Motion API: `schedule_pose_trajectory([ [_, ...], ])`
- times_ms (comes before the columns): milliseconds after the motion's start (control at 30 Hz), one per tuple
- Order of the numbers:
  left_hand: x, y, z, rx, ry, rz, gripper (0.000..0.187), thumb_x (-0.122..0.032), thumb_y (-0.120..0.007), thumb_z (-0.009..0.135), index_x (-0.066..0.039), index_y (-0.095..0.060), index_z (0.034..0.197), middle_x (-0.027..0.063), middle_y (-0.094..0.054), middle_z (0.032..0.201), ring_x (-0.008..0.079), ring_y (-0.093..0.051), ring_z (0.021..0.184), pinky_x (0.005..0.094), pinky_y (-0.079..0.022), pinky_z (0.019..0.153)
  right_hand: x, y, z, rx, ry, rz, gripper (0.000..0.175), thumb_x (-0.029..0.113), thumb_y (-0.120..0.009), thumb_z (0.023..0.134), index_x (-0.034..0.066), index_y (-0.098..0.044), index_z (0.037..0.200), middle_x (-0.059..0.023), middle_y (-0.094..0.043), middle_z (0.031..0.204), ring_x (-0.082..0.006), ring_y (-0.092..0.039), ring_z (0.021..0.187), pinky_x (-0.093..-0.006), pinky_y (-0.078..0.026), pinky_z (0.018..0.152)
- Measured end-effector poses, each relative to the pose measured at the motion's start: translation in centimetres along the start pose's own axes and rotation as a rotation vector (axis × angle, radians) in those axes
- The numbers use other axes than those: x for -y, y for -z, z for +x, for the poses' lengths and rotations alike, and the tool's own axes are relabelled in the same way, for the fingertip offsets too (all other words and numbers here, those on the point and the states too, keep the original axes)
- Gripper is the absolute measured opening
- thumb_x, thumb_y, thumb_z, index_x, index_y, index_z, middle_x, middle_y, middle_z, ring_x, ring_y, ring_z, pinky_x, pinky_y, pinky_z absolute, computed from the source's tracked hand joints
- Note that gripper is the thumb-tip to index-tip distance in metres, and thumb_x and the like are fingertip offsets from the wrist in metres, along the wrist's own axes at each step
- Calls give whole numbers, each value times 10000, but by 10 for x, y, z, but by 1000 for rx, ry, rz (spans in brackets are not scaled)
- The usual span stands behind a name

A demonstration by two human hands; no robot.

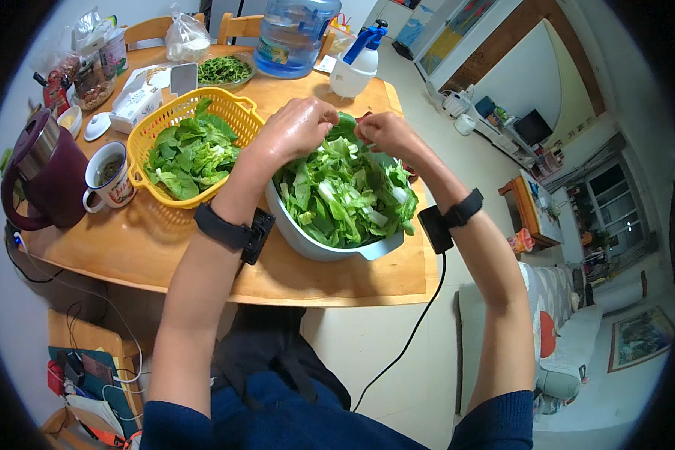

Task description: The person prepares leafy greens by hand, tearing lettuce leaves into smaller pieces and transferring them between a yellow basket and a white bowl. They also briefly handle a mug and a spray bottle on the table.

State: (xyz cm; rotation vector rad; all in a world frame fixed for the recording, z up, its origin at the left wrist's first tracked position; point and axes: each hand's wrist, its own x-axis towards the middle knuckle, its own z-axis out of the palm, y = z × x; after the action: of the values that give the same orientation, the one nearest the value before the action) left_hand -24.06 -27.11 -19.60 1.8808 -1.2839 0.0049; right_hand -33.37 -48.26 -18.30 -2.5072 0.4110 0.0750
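Both my hands are raised over the far side of a pale blue plastic basin (309,244) heaped with torn green leafy lettuce (343,191). My left hand (301,126) has its fingers curled at a dark green leaf (344,125), and it looks wet. My right hand (385,132) is curled close by on the right, its fingertips at the same leaf's edge; whether it grips the leaf is hard to tell. To the left of the basin, a yellow plastic basket (136,138) holds more green leaves (188,154).
A white mug (115,194) and a dark purple kettle (62,174) stand left. Behind are a glass dish of greens (225,70), a phone (184,79), a large blue water bottle (295,39) and a spray bottle (353,73). A black cable (408,343) hangs from my right wrist.
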Motion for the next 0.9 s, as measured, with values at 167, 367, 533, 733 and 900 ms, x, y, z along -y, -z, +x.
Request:
schedule_pose_trajectory([
  [167,17,1,7,-55,-30,-193,248,-154,-579,875,8,-662,1044,165,-693,949,261,-675,882,358,-532,789,-25,-24,37,50,57,-526,303,148,-656,758,65,-678,1049,-131,-694,912,-259,-664,819,-372,-515,752],
  [367,32,17,13,27,47,-465,260,-176,-561,928,19,-643,1080,71,-670,878,121,-621,759,270,-519,706,2,-15,22,3,-10,-409,187,190,-707,732,66,-710,873,-134,-692,820,-279,-669,795,-400,-519,748],
  [533,35,17,15,22,8,-591,263,-171,-558,939,26,-632,1097,57,-663,893,103,-607,781,250,-511,715,51,28,-34,-7,-165,-286,194,188,-713,782,14,-680,861,-71,-672,719,-150,-634,672,-315,-501,645],
  [733,24,1,13,131,-162,-516,324,-189,-585,923,-41,-596,1211,106,-667,1036,156,-623,877,297,-508,796,98,56,-89,-264,-58,-455,159,182,-676,857,25,-645,860,-17,-608,670,-59,-544,574,-241,-433,483],
  [900,12,-4,14,193,-300,-457,441,-201,-604,909,-93,-507,1326,146,-626,1175,217,-619,1030,337,-491,874,104,53,-110,-466,41,-450,139,133,-658,830,3,-609,826,-107,-625,697,-170,-608,631,-304,-470,564],
])
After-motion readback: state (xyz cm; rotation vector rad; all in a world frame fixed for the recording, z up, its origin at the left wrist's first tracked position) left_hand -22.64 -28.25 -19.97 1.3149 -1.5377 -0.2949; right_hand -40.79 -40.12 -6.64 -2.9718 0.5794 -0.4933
